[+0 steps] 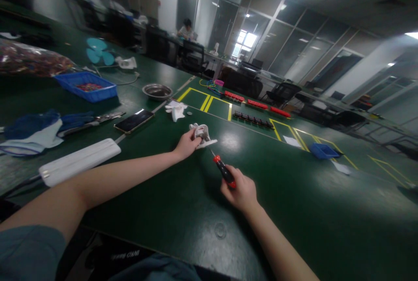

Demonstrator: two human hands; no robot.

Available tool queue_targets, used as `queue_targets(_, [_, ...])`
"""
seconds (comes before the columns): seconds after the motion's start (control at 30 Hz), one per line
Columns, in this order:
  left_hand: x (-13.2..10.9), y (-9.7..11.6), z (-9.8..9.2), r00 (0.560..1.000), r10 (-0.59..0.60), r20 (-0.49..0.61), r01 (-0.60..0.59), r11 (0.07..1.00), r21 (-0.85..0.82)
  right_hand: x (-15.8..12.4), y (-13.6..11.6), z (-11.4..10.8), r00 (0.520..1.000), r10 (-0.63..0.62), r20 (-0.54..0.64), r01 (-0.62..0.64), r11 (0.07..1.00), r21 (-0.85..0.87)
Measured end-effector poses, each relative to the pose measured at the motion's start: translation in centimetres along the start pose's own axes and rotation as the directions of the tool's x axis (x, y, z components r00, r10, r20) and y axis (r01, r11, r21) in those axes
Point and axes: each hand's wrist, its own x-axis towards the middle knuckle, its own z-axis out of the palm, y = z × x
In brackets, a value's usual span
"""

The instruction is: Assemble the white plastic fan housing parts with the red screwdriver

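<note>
The left hand (187,143) is closed on a small white part (201,135) at frame centre, pinning it against the green desk (294,211); the part lies at the fingertips, up and right of the hand. The right hand (240,191) is wrapped around a red-and-black screwdriver (224,170), just below and right of the part; the tool's long axis runs from the lower right up to the upper left, so the tip points at the part and stops just short of it. The left hand is the nearer one, being in contact; the right reaches the part only through the tool.

The part's form is blurred; it is probably a moulded plastic housing.

Readable writing: none on part or tool; faint lettering on the dark cloth at the lower edge cannot be made out. A phone (133,120) and a white bar (80,161) lie left of the forearm; a steel bowl (157,91) sits above.
</note>
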Motion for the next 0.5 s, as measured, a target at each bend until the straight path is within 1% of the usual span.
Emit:
queue_targets(0.23, [0.2, -0.43, -0.11, 1.0, 0.017, 0.012, -0.017, 1.0, 0.006, -0.26, 0.14, 0.13, 0.999, 0.017, 0.04, -0.018, 1.0, 0.025])
queue_targets(0.5, [0.45, -0.92, 0.04, 0.999, 0.032, 0.003, -0.032, 0.999, -0.009, -0.3, 0.25, 0.15, 0.999, -0.009, 0.038, 0.007, 0.999, 0.053])
